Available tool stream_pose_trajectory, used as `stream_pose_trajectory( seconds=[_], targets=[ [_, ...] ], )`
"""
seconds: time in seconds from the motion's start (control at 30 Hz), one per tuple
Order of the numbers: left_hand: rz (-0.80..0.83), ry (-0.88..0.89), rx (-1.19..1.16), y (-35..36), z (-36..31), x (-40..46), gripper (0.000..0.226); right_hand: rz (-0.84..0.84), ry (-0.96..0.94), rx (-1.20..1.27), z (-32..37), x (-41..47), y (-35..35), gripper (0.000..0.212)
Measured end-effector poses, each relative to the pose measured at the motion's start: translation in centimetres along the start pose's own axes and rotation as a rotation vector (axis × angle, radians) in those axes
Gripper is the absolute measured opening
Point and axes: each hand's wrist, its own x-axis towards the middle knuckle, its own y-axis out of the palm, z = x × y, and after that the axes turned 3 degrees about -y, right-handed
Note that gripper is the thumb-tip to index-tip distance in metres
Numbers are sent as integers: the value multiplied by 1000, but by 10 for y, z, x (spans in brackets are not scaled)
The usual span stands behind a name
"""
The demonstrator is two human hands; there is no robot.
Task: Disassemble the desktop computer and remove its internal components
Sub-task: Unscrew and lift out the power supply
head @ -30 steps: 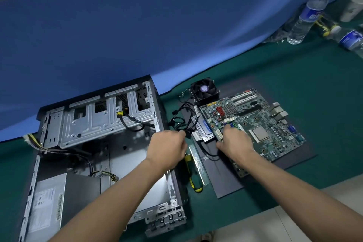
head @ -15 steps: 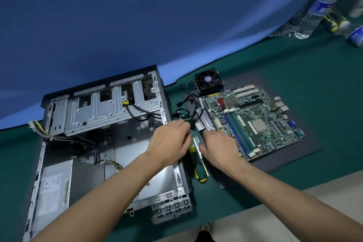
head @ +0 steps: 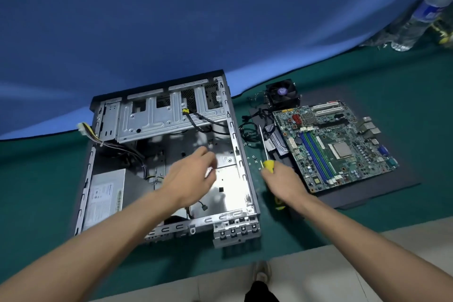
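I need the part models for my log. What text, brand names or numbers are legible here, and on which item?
None can be read.
Power supply label: printed lines, too blurred.
Motherboard: markings too small.
Cooler fan purple hub sticker: unreadable.
Water bottle blue label: blurred.

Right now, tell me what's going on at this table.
A person is stripping down a desktop computer. The right hand grips a yellow-handled screwdriver beside the open case, while the left hand hovers over the case floor, blurred. The motherboard and a cooler fan already lie out on a dark mat. The power supply is still inside.
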Motion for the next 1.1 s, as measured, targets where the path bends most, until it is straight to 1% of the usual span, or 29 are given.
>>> stream_pose_trajectory(
  seconds=[0.1, 0.23, 0.3, 0.37, 0.47, 0.57, 0.67, 0.73, 0.83, 0.97, 1.1],
  targets=[
    [4, -77, 26, -6, 31, -22, 7, -113, -63, 99, 17, -19, -13, 19],
    [-8, -157, 60, -15, 70, -50, 9, -259, -141, 209, 50, -43, -18, 28],
    [-31, -161, 63, -20, 84, -64, 10, -289, -186, 192, 71, -57, -10, 33],
    [-46, -151, 36, -25, 97, -82, 16, -308, -222, 146, 94, -71, 4, 37],
    [-23, -105, -3, -31, 119, -110, 30, -245, -248, 76, 127, -90, 35, 37],
    [41, -11, 4, -32, 140, -135, 47, -201, -208, 71, 152, -102, 74, 25],
    [90, 85, 91, -23, 154, -153, 69, -146, -125, 52, 173, -107, 111, 20],
    [86, 135, 185, -15, 160, -155, 77, -67, -82, 35, 182, -109, 132, 19],
    [30, 184, 307, -4, 166, -154, 77, 17, -42, -32, 187, -111, 152, 15],
    [20, 201, 455, 5, 168, -152, 79, -14, -14, -78, 189, -109, 157, 26],
    [26, 213, 508, 9, 174, -153, 72, -70, -4, -173, 192, -107, 163, 24]
  ],
)
